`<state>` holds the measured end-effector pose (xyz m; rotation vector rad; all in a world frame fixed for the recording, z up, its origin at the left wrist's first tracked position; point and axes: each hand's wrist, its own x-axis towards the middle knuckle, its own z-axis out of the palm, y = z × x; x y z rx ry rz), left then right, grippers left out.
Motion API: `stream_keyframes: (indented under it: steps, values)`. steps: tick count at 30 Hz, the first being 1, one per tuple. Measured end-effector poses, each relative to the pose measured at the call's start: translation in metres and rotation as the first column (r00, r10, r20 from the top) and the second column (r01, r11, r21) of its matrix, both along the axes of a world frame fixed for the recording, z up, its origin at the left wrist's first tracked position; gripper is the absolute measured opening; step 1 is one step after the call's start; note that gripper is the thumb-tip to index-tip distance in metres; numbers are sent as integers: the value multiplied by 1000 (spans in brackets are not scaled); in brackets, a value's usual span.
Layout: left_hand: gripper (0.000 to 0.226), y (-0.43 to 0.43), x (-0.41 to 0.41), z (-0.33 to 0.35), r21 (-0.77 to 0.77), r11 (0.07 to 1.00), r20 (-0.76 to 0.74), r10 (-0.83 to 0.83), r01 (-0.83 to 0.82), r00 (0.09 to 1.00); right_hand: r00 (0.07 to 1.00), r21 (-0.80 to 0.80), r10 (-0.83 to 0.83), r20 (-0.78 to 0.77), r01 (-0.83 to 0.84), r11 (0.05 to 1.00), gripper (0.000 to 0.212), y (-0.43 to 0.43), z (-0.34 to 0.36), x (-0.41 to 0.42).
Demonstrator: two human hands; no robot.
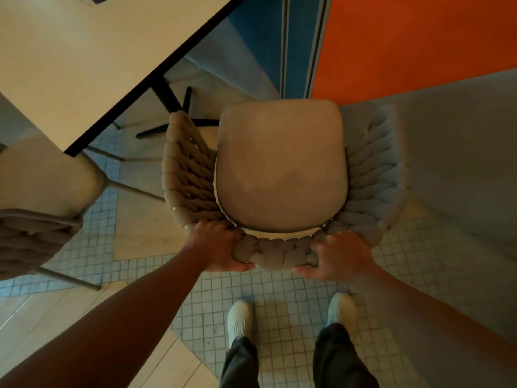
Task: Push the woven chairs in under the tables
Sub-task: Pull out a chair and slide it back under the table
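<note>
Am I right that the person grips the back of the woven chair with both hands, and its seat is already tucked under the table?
Not quite. Both hands, left hand and right hand, do grip the back of the woven chair, but the head view shows its whole seat in the open, beside the table rather than under it.

The single head-worn camera looks steeply down from close above the beige woven chair (279,169), facing the small-tiled floor (293,289).
</note>
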<state>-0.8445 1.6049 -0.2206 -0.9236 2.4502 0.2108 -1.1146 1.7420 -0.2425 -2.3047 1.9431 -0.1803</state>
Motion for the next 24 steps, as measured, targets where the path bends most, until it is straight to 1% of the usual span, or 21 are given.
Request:
stream_keyframes:
  steps: [5,12,15,18,20,22,24]
  values:
    - [109,17,-13,5,-32,999,-10,33,-33,999,998,-58,55,31,-53,997,72,-4,6,-18]
    - [110,34,-29,-3,-44,991,-8,127,-127,992,993,-105,121,0,-120,987,74,-11,9,-45]
    - [106,37,-31,-5,-46,990,-23,135,-136,991,988,-97,156,0,-155,983,75,-12,5,-50]
    - [105,45,-39,-1,-39,987,-21,156,-157,988,984,-48,175,26,-173,984,77,-13,5,-60]
    - [107,53,-49,-1,-38,982,-20,186,-187,982,979,-75,199,33,-196,978,74,-15,5,-72]
    - [109,60,-58,-1,-37,977,-19,210,-211,977,973,-92,230,7,-229,969,71,-18,7,-83]
    - [109,66,-66,-1,-37,970,-21,241,-242,970,964,-59,266,-6,-265,962,72,-20,9,-94]
